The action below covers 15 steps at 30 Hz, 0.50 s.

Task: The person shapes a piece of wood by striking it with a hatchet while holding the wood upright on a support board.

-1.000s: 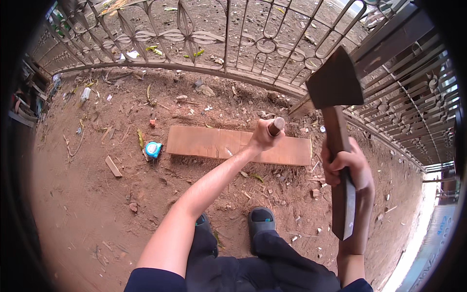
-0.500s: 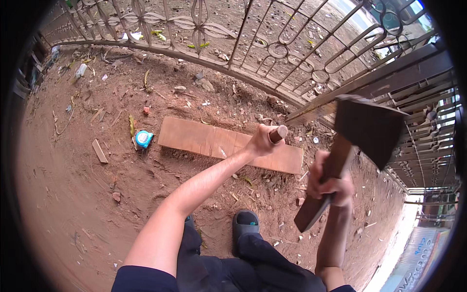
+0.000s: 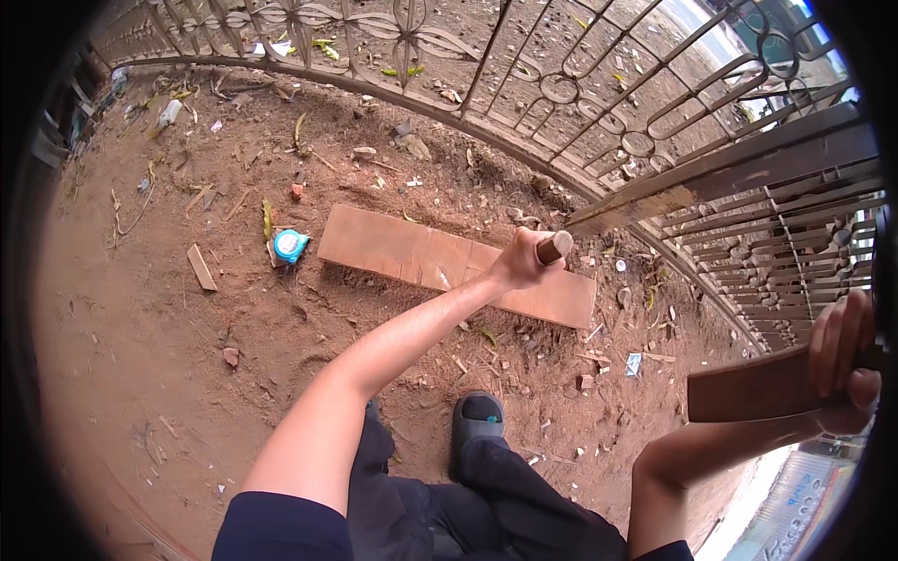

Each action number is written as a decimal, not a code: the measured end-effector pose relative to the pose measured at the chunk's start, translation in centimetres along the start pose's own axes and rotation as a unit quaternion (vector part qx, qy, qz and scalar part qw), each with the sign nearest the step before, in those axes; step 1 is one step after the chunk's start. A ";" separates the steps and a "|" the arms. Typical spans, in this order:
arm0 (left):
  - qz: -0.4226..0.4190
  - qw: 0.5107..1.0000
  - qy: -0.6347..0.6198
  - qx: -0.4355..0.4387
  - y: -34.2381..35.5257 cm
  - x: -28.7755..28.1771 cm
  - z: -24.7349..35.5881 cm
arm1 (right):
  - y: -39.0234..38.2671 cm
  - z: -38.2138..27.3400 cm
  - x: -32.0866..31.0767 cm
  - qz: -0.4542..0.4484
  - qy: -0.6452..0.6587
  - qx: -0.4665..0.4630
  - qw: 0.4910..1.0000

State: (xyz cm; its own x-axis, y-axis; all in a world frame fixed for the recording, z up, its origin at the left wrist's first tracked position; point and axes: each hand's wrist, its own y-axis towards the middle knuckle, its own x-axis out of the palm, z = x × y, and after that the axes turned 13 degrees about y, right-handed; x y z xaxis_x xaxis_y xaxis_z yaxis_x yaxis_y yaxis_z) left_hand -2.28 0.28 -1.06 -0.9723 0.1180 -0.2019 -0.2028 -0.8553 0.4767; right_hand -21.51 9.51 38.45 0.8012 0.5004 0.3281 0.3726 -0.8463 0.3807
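round wooden tool handle (image 3: 556, 247)'s gripped in the curled left hand (image 3: 517, 259), right over the plank (image 3: 374, 245) on the dirt (image 3: 122, 355), axe handle (image 3: 748, 385)'s clutched in the right hand (image 3: 842, 360), way off right

Wooden handle (image 3: 748, 385) cut off at right edge, round rod (image 3: 557, 247) partly hidden by left fingers (image 3: 528, 247)

Ground (image 3: 140, 346): brown dirt, I see.
Plank (image 3: 374, 241): flat, below the left fingers (image 3: 526, 247).
Tape measure (image 3: 291, 247): blue, left of those fingers.
Wood scrap (image 3: 201, 268): farther left.
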 end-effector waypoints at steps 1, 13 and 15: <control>0.001 1.000 0.000 -0.002 -0.1 -0.3 0.0 | -0.2 0.7 0.0 -0.002 0.001 -0.011 1.000; 0.019 1.000 0.008 0.017 -0.9 -0.3 1.6 | -8.9 19.5 -0.3 0.218 0.007 0.448 0.867; 0.013 1.000 0.011 -0.010 -0.2 -0.9 0.5 | -8.6 19.3 -0.8 0.229 -0.030 0.408 0.883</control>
State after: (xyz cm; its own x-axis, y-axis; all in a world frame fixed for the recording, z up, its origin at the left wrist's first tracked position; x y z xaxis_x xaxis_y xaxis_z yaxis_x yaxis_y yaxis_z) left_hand -1.41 0.61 -0.54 -0.9743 0.0845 -0.2087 -0.1748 -0.8681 0.4646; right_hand -16.36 12.86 18.21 0.9696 0.0811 0.2309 0.1967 -0.8193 -0.5385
